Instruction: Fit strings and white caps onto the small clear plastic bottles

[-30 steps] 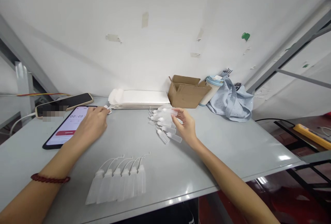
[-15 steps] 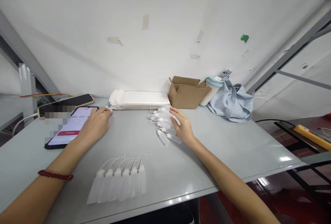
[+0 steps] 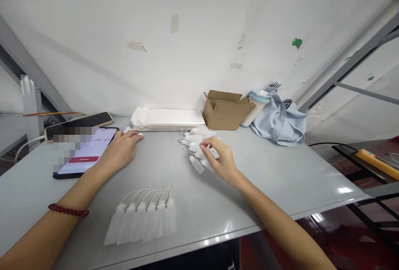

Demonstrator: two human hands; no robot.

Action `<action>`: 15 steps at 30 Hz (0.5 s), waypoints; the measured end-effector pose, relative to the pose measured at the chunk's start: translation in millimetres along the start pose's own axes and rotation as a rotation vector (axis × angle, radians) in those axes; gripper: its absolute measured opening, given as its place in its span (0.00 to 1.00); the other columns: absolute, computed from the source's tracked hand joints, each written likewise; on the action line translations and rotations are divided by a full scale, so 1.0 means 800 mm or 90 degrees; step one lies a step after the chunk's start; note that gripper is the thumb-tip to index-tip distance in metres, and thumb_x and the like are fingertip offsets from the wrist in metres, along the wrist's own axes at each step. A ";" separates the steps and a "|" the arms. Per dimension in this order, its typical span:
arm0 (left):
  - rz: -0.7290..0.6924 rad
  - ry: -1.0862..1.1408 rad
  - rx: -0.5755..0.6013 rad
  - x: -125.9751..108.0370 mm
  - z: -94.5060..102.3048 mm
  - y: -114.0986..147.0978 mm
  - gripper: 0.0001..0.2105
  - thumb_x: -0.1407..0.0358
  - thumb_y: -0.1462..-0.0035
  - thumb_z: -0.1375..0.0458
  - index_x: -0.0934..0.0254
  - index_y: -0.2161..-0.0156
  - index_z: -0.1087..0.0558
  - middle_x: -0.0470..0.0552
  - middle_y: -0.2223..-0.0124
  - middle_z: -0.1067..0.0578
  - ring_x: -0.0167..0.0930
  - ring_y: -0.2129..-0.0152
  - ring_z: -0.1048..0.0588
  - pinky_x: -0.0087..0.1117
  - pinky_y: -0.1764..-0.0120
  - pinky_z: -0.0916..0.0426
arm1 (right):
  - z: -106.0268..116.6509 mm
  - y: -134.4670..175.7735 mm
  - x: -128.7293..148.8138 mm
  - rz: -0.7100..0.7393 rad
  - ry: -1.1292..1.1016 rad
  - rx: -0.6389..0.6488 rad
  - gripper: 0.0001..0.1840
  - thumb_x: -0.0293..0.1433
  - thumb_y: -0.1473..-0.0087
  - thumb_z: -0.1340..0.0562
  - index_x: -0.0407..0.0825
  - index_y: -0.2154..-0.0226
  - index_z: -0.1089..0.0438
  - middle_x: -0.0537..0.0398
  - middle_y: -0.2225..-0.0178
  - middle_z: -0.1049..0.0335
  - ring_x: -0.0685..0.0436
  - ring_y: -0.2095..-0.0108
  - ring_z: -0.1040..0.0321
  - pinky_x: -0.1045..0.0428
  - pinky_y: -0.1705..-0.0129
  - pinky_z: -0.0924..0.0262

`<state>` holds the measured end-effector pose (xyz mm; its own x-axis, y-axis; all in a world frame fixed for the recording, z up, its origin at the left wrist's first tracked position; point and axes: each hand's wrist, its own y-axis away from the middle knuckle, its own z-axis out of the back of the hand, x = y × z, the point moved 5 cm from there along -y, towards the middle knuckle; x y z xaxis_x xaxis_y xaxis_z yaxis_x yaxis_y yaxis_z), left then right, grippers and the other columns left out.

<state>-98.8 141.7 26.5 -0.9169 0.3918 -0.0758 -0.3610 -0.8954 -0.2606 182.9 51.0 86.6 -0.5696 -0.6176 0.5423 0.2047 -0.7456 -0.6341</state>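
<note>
My right hand [image 3: 222, 159] is over a loose pile of translucent white plastic tags with thin cords [image 3: 193, 139]. Its thumb and forefinger are pinched together at the pile, and whatever lies between them is hidden. My left hand [image 3: 123, 148] rests on the table beside a lit phone [image 3: 82, 153]. Its fingers are drawn together around a small white piece [image 3: 141, 134] that I cannot make out. Nearer the front edge, several matching tags [image 3: 141, 222] lie side by side in a row, cords pointing away from me.
Flat white cartons [image 3: 171, 117] are stacked against the wall. To their right stand an open cardboard box [image 3: 227, 112], a cup with a blue lid [image 3: 257, 105] and a light blue cloth bag [image 3: 277, 122]. A second phone [image 3: 79, 125] with a charging cable lies at the back left.
The fingers of my right hand have curled from spread to a pinch over the pile. My left hand has shifted slightly right, and a white piece shows at its fingertips.
</note>
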 end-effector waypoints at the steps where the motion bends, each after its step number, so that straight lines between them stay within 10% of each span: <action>1: -0.009 0.009 0.000 -0.003 -0.001 0.000 0.22 0.75 0.46 0.57 0.68 0.51 0.27 0.58 0.49 0.29 0.43 0.60 0.34 0.44 0.54 0.39 | -0.005 0.003 0.008 -0.045 -0.052 0.073 0.08 0.30 0.41 0.44 0.46 0.68 0.31 0.54 0.73 0.29 0.49 0.71 0.33 0.54 0.67 0.37; 8: -0.064 0.092 -0.013 -0.032 0.001 0.004 0.17 0.69 0.43 0.57 0.64 0.58 0.26 0.54 0.52 0.26 0.41 0.57 0.34 0.42 0.52 0.38 | -0.054 0.051 0.061 -0.080 -0.245 0.614 0.21 0.32 0.42 0.41 0.45 0.84 0.37 0.62 0.86 0.37 0.58 0.86 0.46 0.60 0.78 0.48; 15: -0.080 0.158 -0.024 -0.046 0.001 0.002 0.12 0.62 0.42 0.55 0.64 0.63 0.30 0.55 0.57 0.25 0.41 0.59 0.33 0.44 0.52 0.39 | -0.071 0.063 0.066 -0.095 -0.127 0.542 0.30 0.35 0.46 0.39 0.45 0.89 0.53 0.67 0.90 0.62 0.58 0.87 0.63 0.58 0.82 0.62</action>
<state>-66.0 125.5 29.7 -0.7943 0.5428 -0.2729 -0.4579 -0.8301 -0.3183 118.2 -5.0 51.9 -0.5048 -0.4726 0.7224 0.7076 -0.7058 0.0328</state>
